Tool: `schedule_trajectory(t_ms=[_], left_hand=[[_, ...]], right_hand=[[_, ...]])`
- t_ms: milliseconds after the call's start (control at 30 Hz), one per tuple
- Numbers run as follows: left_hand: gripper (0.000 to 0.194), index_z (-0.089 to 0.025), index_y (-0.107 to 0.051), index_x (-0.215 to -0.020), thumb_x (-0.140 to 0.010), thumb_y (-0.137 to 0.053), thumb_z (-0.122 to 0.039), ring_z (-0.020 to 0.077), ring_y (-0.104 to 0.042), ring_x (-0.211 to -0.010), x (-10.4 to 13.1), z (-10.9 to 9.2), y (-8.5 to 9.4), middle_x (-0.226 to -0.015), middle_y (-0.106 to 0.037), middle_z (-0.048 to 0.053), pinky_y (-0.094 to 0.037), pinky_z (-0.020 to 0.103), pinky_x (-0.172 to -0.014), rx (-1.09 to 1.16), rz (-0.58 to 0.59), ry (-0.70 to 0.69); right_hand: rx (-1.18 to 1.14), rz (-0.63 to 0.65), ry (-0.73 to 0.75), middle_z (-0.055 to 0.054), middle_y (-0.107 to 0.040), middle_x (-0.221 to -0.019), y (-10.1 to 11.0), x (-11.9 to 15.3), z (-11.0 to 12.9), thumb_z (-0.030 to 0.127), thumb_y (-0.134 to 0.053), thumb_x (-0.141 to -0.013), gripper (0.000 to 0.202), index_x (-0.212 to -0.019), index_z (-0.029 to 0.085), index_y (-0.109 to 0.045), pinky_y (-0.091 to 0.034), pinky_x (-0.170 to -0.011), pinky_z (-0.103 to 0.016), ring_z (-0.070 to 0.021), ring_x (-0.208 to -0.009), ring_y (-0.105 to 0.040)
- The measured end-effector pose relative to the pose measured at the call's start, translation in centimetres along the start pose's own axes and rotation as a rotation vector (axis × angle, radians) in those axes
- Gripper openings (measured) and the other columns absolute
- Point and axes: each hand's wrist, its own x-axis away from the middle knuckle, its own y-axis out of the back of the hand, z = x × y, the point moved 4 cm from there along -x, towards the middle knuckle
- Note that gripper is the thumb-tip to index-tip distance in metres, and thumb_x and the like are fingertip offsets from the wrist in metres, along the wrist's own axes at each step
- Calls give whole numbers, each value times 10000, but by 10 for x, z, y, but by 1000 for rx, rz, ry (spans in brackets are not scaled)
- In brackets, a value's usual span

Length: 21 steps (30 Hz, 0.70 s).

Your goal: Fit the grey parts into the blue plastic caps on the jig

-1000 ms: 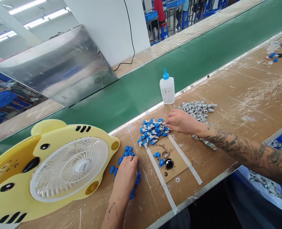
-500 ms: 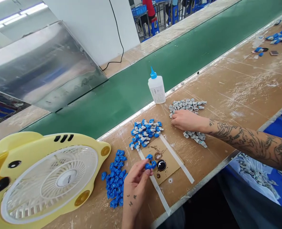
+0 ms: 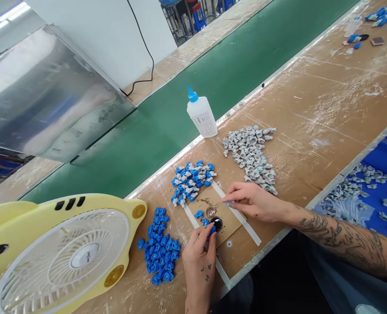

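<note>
My left hand [image 3: 200, 257] pinches a blue piece [image 3: 214, 226] at the small black dish [image 3: 217, 223] of dark liquid. Between the fingertips of my right hand [image 3: 254, 201] is a small grey piece [image 3: 230, 203], just right of the dish. The dish sits on a cardboard sheet [image 3: 228, 232] between strips of white tape. Two loose blue pieces [image 3: 199, 214] lie left of it. Behind is a pile of joined blue-and-grey pieces [image 3: 191, 181]. A blue pile [image 3: 161, 253] lies left of my left hand, and a grey pile [image 3: 250, 152] lies beyond my right.
A yellow fan [image 3: 69, 253] fills the lower left. A white bottle with a blue nozzle [image 3: 202, 117] stands at the edge of the green belt [image 3: 167, 109]. Blue bins [image 3: 376, 196] holding grey pieces are at the lower right.
My right hand has come from the grey pile toward the dish with a grey piece. My left hand has moved its blue piece right, to the dish. The view has shifted.
</note>
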Motion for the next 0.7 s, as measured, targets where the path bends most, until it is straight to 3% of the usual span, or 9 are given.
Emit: schedule_trajectory(t_ms=[133, 300, 400, 567, 700], left_hand=[[174, -251, -808, -929, -813, -696, -317, 200, -743, -740, -2, -1, 3, -882, -787, 64, -605, 293, -691, 72, 4, 55], [302, -173, -772, -805, -629, -847, -406, 209, -723, -638, 4, 10, 2, -724, -764, 68, -604, 295, -599, 494, -218, 461], [331, -165, -750, -742, -543, -903, -381, 169, -693, -594, 3, 7, -6, -669, -740, 49, -578, 249, -574, 688, -249, 570], [356, -167, -737, -666, -458, -933, -378, 137, -652, -541, -2, -1, -9, -602, -713, 36, -554, 226, -546, 852, -212, 639], [327, -160, -746, -670, -461, -921, -343, 156, -660, -529, -6, -1, -6, -597, -719, 51, -568, 258, -549, 864, -108, 657]], right_hand=[[-232, -66, -116, -59, -754, -895, -14, 6, -1, 298, -693, -899, 209, -1034, 165, -780, -562, -731, -241, -154, -774, -698], [-246, -173, -15, -61, -769, -860, -29, 9, 7, 338, -690, -921, 197, -935, 184, -813, -575, -775, -251, -156, -785, -708], [-229, -199, 43, -60, -770, -867, -40, 10, 13, 342, -664, -950, 217, -931, 187, -814, -583, -733, -227, -142, -761, -711], [-88, -184, 238, -82, -760, -890, -44, 7, 27, 266, -589, -999, 240, -956, 157, -798, -577, -741, -204, -132, -784, -706], [-46, -70, 273, -77, -759, -864, -42, -1, 29, 249, -600, -987, 227, -927, 152, -797, -571, -720, -195, -128, -754, -708]])
